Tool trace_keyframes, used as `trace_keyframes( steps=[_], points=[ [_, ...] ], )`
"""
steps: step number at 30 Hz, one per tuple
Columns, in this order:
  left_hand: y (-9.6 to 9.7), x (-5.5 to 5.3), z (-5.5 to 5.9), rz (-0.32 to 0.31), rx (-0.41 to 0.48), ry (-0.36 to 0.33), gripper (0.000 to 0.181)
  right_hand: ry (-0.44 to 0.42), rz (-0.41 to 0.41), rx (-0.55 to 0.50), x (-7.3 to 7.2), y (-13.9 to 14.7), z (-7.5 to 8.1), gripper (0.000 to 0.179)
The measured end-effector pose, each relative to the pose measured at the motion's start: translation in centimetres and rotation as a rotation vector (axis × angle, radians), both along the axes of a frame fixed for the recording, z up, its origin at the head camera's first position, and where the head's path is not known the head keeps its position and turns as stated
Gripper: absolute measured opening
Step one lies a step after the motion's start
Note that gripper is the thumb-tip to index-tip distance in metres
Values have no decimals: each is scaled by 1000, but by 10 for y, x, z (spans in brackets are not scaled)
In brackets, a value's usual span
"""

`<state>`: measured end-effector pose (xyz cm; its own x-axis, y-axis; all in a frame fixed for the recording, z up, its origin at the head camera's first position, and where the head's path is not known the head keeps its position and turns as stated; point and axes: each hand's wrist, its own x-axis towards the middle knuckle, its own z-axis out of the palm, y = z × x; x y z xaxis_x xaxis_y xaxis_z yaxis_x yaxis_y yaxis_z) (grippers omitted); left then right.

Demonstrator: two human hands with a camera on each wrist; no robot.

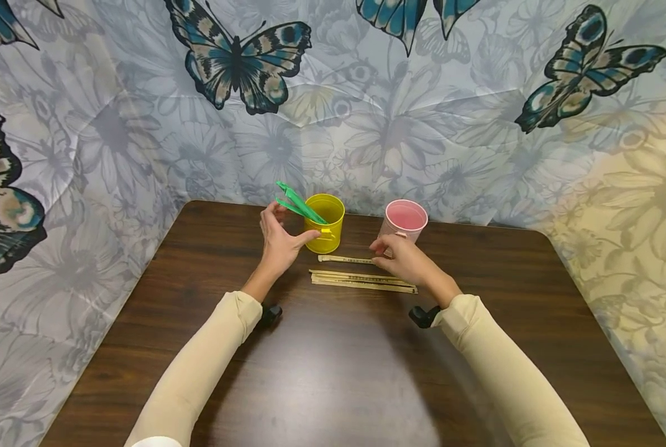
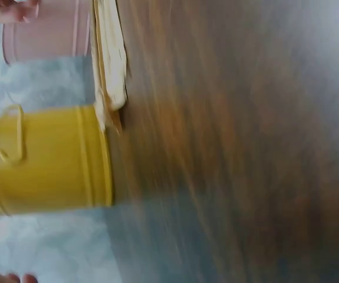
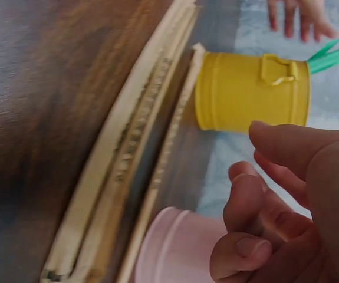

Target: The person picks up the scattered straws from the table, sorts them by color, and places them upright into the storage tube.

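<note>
My left hand (image 1: 279, 242) is beside a small yellow bucket (image 1: 335, 234), fingers spread at its left and the thumb near its front handle. In the right wrist view, space shows between that hand and the bucket. Green, narrow pieces (image 1: 299, 203) stick out of the bucket, leaning left. My right hand (image 1: 408, 259) hovers in front of a pink bucket (image 1: 410, 234), fingers loosely bent with nothing between them. One slim, cream, paper-wrapped stick (image 1: 344, 259) with printed letters lies by the yellow bucket, its right end hidden behind the right hand. Several similar sticks (image 1: 361, 280) lie together nearer to me.
Both buckets stand near the back edge of a dark wooden table (image 1: 322, 372). A butterfly-print cloth (image 1: 394, 124) hangs right behind it. Black wrist-worn devices (image 1: 424, 316) show below the cream sleeves (image 1: 495, 347).
</note>
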<state>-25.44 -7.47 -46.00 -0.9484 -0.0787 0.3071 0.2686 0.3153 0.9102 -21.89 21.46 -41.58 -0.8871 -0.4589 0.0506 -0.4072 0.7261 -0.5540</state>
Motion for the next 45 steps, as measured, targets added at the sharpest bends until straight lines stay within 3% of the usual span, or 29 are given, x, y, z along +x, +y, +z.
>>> trace_keyframes(
  steps=[4,6,8,12,17,21,27,34,39,45],
  points=[
    [7,15,5,73,23,142,99,-16,-9,36,5,10,-11,25],
    [14,22,12,73,13,208,97,-22,-20,50,6,14,-15,24],
    [23,28,21,42,-11,266,91,-25,-22,57,8,16,-20,23],
    [47,32,42,-111,-58,320,78,-20,-16,65,10,19,-28,23],
    [78,19,61,-305,-107,246,79,-14,-42,60,13,19,-38,25],
    [102,4,64,-394,-139,132,82,-6,-71,62,16,16,-47,27],
    [137,-20,54,-388,-240,-4,93,37,-82,98,22,11,-56,26],
    [162,-40,48,-403,-342,-76,111,83,-70,147,29,13,-58,20],
    [170,-48,44,-456,-327,-130,119,78,-78,188,32,14,-55,18],
    [179,-51,32,-504,-238,-173,126,72,-79,226,35,16,-53,15]
  ],
)
